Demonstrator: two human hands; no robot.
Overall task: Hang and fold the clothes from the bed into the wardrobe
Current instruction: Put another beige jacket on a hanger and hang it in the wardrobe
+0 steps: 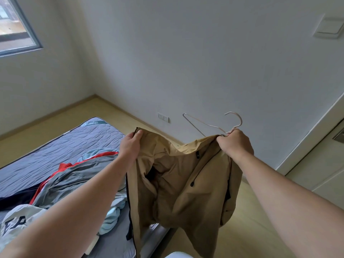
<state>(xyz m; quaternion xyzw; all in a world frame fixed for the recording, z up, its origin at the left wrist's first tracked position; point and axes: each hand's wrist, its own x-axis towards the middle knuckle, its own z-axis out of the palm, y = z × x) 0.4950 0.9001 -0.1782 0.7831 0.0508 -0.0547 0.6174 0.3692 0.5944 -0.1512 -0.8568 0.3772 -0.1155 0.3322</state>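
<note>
A tan zip-up jacket (178,183) hangs open in the air between my hands, above the bed's right edge. My left hand (131,144) grips its left front edge near the collar. My right hand (235,142) grips the right collar edge together with a thin pale hanger (214,125), whose hook and one arm stick up behind the jacket. More clothes lie heaped on the bed (65,142): a grey and red jacket (74,175), a light blue garment (113,218), a dark one (16,199) and a white lettered one (16,222).
The bed has a grey quilted cover and fills the lower left. Pale wood floor (251,220) runs along its right side. A white wall with a socket (163,117) stands ahead. A white door frame (316,131) is at the right, a window (16,27) at the upper left.
</note>
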